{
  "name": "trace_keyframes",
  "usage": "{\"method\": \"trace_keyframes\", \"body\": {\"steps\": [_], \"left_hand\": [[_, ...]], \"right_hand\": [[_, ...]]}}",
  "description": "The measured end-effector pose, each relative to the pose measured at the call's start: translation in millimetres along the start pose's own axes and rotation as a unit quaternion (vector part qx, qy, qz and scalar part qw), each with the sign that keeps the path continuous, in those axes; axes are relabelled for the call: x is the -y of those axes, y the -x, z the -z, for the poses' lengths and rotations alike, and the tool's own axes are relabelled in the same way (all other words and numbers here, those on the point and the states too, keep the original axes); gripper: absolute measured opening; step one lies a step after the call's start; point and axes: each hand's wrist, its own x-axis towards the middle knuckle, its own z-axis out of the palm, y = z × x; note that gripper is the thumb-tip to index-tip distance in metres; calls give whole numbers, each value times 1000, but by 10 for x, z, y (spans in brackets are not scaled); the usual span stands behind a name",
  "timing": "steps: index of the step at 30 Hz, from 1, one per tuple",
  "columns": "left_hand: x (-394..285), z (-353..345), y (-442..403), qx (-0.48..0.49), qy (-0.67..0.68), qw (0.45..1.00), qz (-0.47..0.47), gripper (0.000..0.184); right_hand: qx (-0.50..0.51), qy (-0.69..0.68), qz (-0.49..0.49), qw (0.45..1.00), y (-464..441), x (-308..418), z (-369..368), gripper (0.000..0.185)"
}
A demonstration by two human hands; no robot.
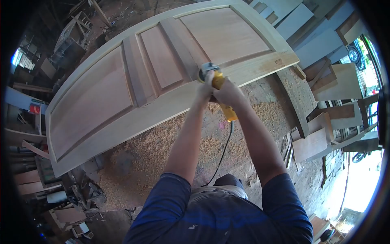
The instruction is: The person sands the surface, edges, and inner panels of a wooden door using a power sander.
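A yellow angle grinder (228, 112) with a grey metal head is held in both hands over the near edge of a large panelled wooden door (162, 101). My left hand (206, 88) wraps round the front of the grinder, close to its head. Around the yellow body, just behind, my right hand (228, 92) is closed. The grinder's disc is mostly hidden; whether it touches the wood cannot be made out. A black cord (224, 152) runs from the tool's rear down towards my body.
Wood shavings (150, 162) cover the surface below the door. Boards (321, 44) lean and lie at the right. A curved wooden beam (293, 106) lies near the door's right end. Scrap wood (30, 183) is piled at the left.
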Motion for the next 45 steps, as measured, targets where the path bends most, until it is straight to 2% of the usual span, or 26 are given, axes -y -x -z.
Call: {"method": "trace_keyframes", "body": {"steps": [3, 6, 10, 14, 17, 18, 21, 22, 25, 27, 30, 32, 35, 36, 40, 44, 45], "left_hand": [[-326, -425, 299, 25, -42, 997, 59, 84], [-156, -553, 191, 19, -50, 998, 36, 86], [-207, -259, 341, -7, -28, 998, 58, 84], [-101, 9, 200, -43, 20, 999, -5, 83], [-159, -136, 113, -24, -3, 1000, 8, 83], [-271, -235, 159, -18, -31, 997, 67, 83], [-264, -467, 216, -8, -17, 1000, 25, 84], [-260, -428, 257, 11, -14, 998, 54, 82], [-156, -220, 275, -43, 3, 999, -32, 81], [-218, 13, 384, -60, -22, 997, 39, 80], [-121, 196, 383, -53, 12, 998, 41, 79], [-73, 121, 463, -39, 2, 998, 45, 79], [112, -90, 318, -4, -4, 1000, 27, 81], [127, -235, 275, 10, -3, 1000, 16, 81], [134, -870, 153, 70, -3, 995, 66, 80], [430, -1501, -330, 78, 11, 997, 20, 83], [406, -1669, -348, 83, -1, 996, 34, 83]], "right_hand": [[-4, -32, -15, 999, -66, -252, 187, 77], [-35, -25, 6, 999, 5, -364, 292, 71], [-8, -4, 0, 1000, 67, -177, 121, 80], [-15, 48, 29, 998, 40, 46, -18, 77], [-21, 6, 12, 1000, -147, -125, 2, 74], [-25, -1, 5, 1000, -134, -162, 49, 73], [-17, -16, -5, 1000, -82, -217, 220, 69], [5, -17, 1, 1000, -59, -228, 223, 69], [30, 1, 7, 1000, 10, -110, 95, 68], [36, 8, 10, 999, 94, 64, -49, 68], [19, 14, 23, 999, 261, 172, -69, 68], [-12, 29, 41, 999, 340, 102, -70, 69], [-17, 0, 2, 1000, 430, -80, 123, 70], [-27, 2, -9, 1000, 433, -172, 197, 69], [-55, 13, -40, 998, 284, -629, 570, 65], [-73, 14, -54, 996, 45, -1095, 1005, 60], [-72, 15, -54, 996, -25, -1210, 1101, 60]]}}
